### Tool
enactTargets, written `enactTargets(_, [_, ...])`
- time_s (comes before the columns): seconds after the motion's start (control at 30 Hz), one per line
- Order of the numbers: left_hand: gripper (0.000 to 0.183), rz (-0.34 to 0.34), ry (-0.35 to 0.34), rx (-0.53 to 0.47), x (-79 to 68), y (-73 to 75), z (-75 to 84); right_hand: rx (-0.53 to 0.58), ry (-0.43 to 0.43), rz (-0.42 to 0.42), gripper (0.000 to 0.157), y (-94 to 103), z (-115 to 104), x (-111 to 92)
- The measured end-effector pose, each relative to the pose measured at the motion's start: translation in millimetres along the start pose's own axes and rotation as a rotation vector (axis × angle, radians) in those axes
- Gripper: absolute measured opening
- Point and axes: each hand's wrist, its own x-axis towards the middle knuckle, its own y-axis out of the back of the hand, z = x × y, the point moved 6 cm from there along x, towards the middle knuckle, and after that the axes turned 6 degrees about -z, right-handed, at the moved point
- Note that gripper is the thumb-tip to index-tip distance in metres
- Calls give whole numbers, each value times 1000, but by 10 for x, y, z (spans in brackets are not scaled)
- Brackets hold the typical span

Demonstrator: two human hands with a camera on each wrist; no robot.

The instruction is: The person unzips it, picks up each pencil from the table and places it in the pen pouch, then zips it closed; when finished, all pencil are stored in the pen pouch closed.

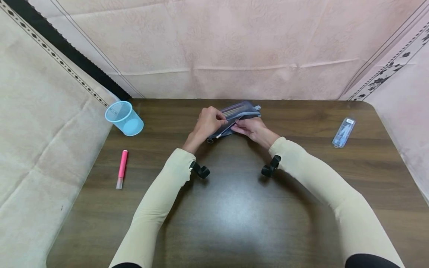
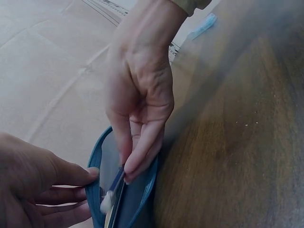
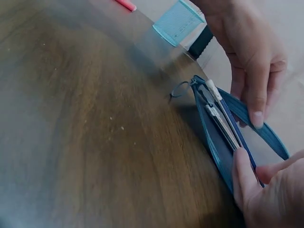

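A dark blue zippered pencil pouch (image 1: 246,106) lies at the table's far edge, its zip spread open. My left hand (image 1: 208,123) pinches one edge of the opening between thumb and fingers. Over the opening, my right hand (image 1: 251,129) pinches a slender dark blue pen-like stick (image 3: 232,118) with a whitish end; its exact kind is unclear. The stick lies lengthwise along the pouch mouth. Beside it in the right wrist view are thin silvery sticks (image 3: 221,124) inside the pouch. A ring-shaped zip pull (image 3: 179,89) hangs from the pouch's near end.
A light blue mesh cup (image 1: 124,118) stands tilted-looking at the far left edge. In front of it lies a pink marker (image 1: 122,167) with a pale end. A small clear-blue flat item (image 1: 344,133) lies at right. Pale cloth (image 1: 234,48) hangs behind the wooden table (image 1: 221,216).
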Motion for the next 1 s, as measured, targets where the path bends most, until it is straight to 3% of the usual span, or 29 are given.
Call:
enactTargets(0.2, [11, 6, 3, 28, 9, -3, 4, 9, 56, 83, 54, -80, -13, 43])
enactTargets(0.53, [11, 14, -12, 64, 23, 4, 31, 73, 112, 209, 47, -149, -22, 102])
enactTargets(0.73, [10, 0, -10, 45, 17, 2, 25, 99, 93, 188, 47, -162, 15, 78])
enactTargets(0.87, [10, -9, -13, 39, 11, -4, 11, 78, 104, 111, 46, -190, 43, -21])
enactTargets(1.0, [11, -47, -36, 23, 2, -25, -12, 58, 48, 12, 41, -200, 109, -260])
